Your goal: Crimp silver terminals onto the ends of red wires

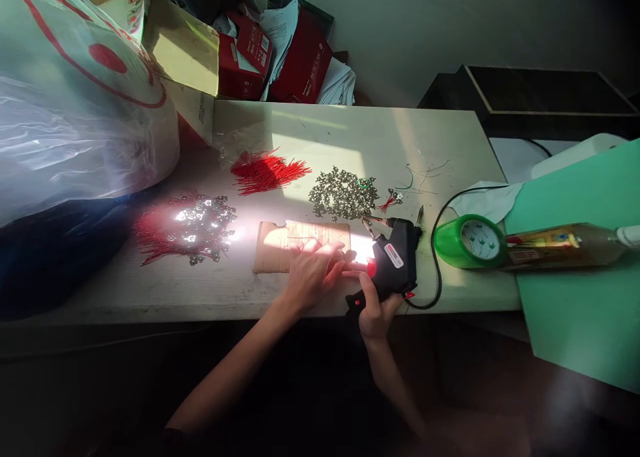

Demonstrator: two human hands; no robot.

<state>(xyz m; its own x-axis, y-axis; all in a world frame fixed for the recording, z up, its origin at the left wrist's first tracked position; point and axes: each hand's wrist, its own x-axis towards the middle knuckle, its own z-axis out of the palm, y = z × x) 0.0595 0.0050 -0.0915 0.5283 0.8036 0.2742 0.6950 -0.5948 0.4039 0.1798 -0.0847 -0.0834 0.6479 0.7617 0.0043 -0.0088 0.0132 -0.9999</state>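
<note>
Bare forearms [235, 377] are reaching forward: the right hand [377, 303] is clenching a black hot glue gun [395, 257] by its grip, while the left hand [313, 273], fingers [333, 257] extended and unclenched, is seemingly steadying a cardboard sheet [270, 257] — pressing it flat.

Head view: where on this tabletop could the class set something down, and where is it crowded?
Bare tabletop lies behind the metal terminals and red wires, and front-left of the cardboard; it crowds around the black glue gun, left hand, right hand.
</note>
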